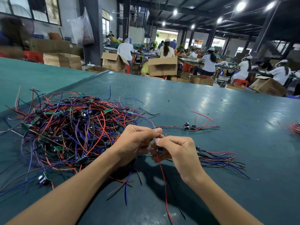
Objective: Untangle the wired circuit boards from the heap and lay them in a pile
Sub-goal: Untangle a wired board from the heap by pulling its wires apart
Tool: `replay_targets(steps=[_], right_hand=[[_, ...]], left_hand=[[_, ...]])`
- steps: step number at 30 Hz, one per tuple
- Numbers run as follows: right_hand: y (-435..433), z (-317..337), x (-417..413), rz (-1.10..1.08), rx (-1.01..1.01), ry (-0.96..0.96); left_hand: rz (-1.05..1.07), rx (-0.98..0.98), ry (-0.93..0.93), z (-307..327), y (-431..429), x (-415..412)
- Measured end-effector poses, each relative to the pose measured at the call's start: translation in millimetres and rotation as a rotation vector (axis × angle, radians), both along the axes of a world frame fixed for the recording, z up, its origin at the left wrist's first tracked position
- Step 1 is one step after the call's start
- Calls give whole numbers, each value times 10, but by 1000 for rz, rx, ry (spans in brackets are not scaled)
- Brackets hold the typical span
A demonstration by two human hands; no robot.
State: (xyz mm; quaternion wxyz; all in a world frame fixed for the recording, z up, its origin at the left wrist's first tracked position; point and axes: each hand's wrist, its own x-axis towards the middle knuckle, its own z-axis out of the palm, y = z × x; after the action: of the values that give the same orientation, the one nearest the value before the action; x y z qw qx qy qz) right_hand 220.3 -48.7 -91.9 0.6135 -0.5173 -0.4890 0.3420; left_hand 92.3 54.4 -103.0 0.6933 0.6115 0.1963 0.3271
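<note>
A big heap (71,127) of small green circuit boards tangled in red, blue and black wires lies on the left of the green table. Above the table in the middle, my left hand (138,140) pinches wires that run back to the heap. My right hand (175,150) grips a small wired board (159,149), mostly hidden by its fingers; red and blue wires (162,172) hang down from the hands. Just right of my right hand lies a pile of sorted boards (215,158) with their wires trailing right. A separate wired board (189,127) lies further back.
The green table (194,98) stretches far ahead and to the right. A loose red wire (203,116) lies behind the separate board. Another wire bundle (294,128) shows at the right edge. Cardboard boxes and seated workers fill the background.
</note>
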Motion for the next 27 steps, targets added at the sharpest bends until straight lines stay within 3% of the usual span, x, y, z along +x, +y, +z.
replay_targets(steps=[9,17,22,27], right_hand=[[-65,56,-45,25,-8,-105],[-78,55,-86,61,-35,-134],[-91,54,-141,92,-45,-145],[-96,57,-162,73,-71,-193]], left_hand=[[-14,-166,79,89,59,-32],[101,-396,-15,116,165,-37],[167,-374,-45,148,225,-82],[193,-185,104,160,188,-51]])
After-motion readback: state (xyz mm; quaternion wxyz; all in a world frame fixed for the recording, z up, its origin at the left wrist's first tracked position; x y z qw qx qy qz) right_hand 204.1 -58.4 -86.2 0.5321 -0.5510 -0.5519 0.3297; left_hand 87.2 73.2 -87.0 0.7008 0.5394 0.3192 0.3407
